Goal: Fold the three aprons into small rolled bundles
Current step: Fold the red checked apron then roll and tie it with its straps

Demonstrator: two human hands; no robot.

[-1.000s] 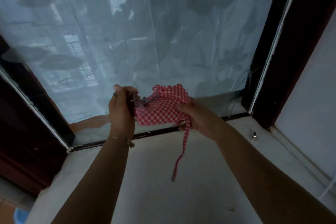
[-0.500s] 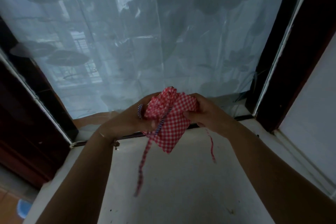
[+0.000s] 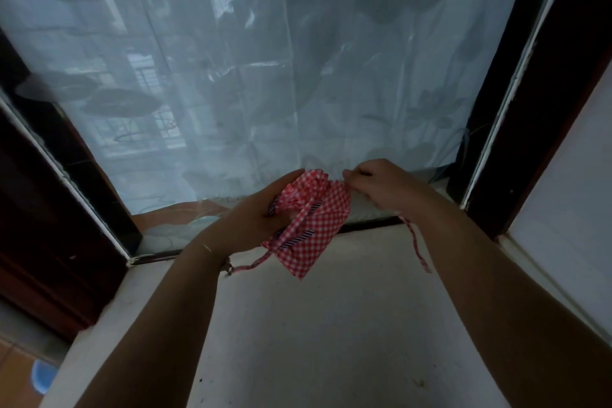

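Observation:
A red and white checked apron (image 3: 314, 225) is bunched into a small bundle in the air above the pale sill (image 3: 324, 334). My left hand (image 3: 255, 219) holds the bundle from its left side, thumb on the cloth. My right hand (image 3: 381, 185) pinches the bundle's upper right corner, where a tie strap (image 3: 417, 248) starts; the strap hangs down under my right wrist. A second strap (image 3: 255, 263) dangles from the bundle's lower left, near my left wrist. Only this one apron is in view.
A sheer pale curtain (image 3: 265, 76) hangs over the window straight ahead. Dark wooden frames stand at the left (image 3: 49, 209) and right (image 3: 516, 109). A white wall (image 3: 569, 192) closes the right side. A blue object (image 3: 43, 374) lies on the floor at lower left.
My right hand has moved from the bundle's front to its upper right corner and drawn the strap out to the right. The left strap has swung up toward my left wrist.

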